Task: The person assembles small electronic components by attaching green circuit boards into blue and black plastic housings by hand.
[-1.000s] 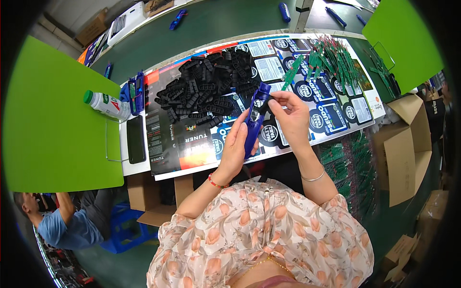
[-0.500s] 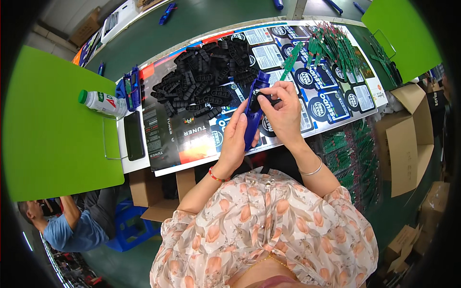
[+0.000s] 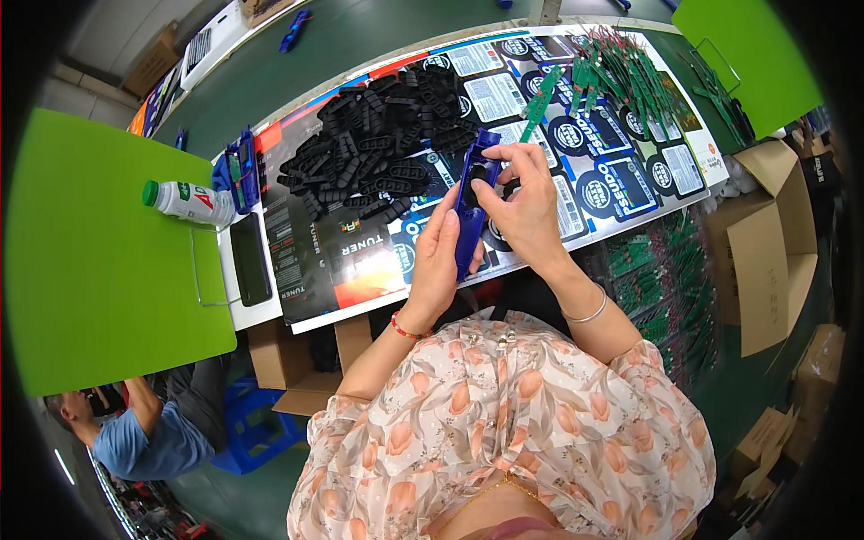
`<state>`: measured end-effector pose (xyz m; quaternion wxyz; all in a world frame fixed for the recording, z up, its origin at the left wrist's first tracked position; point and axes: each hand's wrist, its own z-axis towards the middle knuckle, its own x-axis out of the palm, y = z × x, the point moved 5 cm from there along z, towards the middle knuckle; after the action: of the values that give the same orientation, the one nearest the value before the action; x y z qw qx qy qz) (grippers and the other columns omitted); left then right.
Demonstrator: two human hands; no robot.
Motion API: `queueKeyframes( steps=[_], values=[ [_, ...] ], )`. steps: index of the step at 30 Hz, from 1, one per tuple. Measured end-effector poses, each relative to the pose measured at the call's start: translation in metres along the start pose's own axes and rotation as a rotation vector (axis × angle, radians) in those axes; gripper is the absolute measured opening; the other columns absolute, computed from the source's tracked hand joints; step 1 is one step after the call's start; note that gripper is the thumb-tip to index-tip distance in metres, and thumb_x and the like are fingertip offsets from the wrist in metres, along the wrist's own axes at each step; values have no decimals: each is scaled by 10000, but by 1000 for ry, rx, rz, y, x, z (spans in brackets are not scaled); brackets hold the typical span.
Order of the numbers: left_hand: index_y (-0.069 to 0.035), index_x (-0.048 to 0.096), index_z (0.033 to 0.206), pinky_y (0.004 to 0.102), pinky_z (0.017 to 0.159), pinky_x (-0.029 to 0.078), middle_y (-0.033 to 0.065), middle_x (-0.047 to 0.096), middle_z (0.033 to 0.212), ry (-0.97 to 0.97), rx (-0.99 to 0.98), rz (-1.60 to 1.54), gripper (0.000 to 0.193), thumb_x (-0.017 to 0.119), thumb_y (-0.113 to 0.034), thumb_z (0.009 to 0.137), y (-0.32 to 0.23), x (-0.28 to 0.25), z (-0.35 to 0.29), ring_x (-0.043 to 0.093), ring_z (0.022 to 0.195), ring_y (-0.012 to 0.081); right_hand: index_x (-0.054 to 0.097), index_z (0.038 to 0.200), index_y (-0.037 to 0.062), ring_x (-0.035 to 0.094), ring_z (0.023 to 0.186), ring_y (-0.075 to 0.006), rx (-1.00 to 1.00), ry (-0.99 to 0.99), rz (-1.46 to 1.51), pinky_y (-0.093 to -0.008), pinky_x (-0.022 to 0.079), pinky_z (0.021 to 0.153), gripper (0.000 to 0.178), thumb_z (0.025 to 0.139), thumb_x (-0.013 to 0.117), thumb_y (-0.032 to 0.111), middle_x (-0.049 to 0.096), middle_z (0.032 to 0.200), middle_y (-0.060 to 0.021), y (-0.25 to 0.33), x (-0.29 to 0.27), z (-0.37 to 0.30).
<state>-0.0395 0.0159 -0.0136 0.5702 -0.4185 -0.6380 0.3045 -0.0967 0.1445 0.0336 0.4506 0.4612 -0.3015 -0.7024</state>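
Observation:
My left hand [image 3: 438, 255] is wrapped round a long, dark blue plastic housing [image 3: 469, 232], which stands tilted over the front part of the table. With fingers closed at the housing's upper half, my right hand [image 3: 529, 214] presses its thumb on a black part [image 3: 476, 175] lying in the housing's hollow; the fingers partly hide it. Just beyond my hands lies a heap of black ribbed plastic pieces [image 3: 378, 135]. A single green circuit strip [image 3: 541, 103] lies behind my right hand, beside a pile of green circuit boards with red wires [image 3: 634, 94].
Green panels stand at the left [image 3: 108, 261] and right [image 3: 751, 63]. A white bottle with a green cap [image 3: 191, 202], a dark phone-like slab [image 3: 250, 259] and blue housings [image 3: 243, 171] are at the table's left. A cardboard box [image 3: 765, 261] sits right. Another person [image 3: 148, 436] is at lower left.
My right thumb has shifted slightly down and left on the black part, hiding more of it. The whole view has shifted a little; my left hand keeps its hold on the housing.

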Motion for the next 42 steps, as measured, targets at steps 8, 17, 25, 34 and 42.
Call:
queueKeyframes(
  steps=[8,17,25,34,42],
  values=[
    [-56,348,1481,221,499,425,50,564,885,26,31,84,467,380,-260,1062,4,-2,3,538,624,99,556,1154,79,580,715,-189,13,-11,-75,-338,500,660,465,725,734,72,506,1028,-81,2,0,2],
    [-63,351,1477,216,485,424,125,621,1041,-7,15,-10,468,390,-269,1059,-1,-2,3,531,614,104,552,1219,29,617,765,-203,-17,45,147,-321,519,713,468,789,722,101,546,1073,-135,-8,-4,16],
    [-68,297,1498,223,503,423,145,603,1047,37,-4,-129,490,377,-274,1060,1,-9,7,525,639,112,696,878,18,668,801,-400,-72,-37,-502,-453,541,730,198,864,642,208,689,891,-208,-113,-65,135],
    [-69,296,1498,221,522,428,145,604,1032,25,-11,-181,504,392,-294,1057,0,-11,6,525,658,114,701,998,52,676,985,-367,324,48,-846,-451,549,828,268,831,690,260,696,1047,-206,-115,-42,185],
    [-73,325,1474,221,507,427,136,600,1009,23,-40,-302,473,386,-275,1051,-3,-12,8,531,661,121,723,1046,105,696,920,-298,241,-96,-601,-401,541,823,327,764,722,269,719,1013,-127,-123,-66,191]
  ],
)
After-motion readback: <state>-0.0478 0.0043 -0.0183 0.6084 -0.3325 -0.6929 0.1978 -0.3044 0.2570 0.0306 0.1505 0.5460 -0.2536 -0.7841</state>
